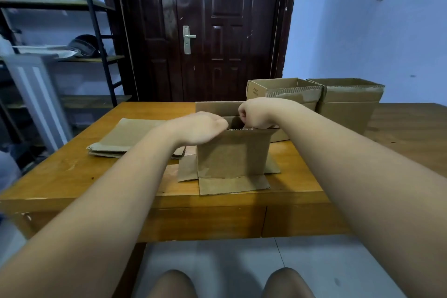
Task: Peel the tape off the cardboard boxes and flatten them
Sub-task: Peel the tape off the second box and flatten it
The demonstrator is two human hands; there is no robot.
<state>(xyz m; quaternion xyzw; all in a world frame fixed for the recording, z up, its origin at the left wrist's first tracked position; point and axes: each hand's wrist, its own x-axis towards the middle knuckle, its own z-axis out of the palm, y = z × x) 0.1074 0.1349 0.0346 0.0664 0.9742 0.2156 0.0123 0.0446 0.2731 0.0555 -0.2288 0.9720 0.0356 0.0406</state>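
Box (233, 152) stands mid-tabletop (72, 176), bottom flaps splayed flat, top open. I judge the flattening step is in hand: my left hand (200, 128) is closed over the near-left rim, my right hand (256, 112) curls its fingers on the top edge; whether they pinch tape I cannot tell. Next, push opposite corners together. Flattened pile (128, 138) lies left; two boxes (314, 101) wait far right.

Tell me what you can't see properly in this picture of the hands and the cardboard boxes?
1. Head view: fingertips of the right hand and left hand, curled behind the open brown cardboard box's top rim.
2. Any tape on that box: none visible.
3. Small print on the far brown cardboard box: too tiny.
4. Dark cap on the metal shelf: blurred.
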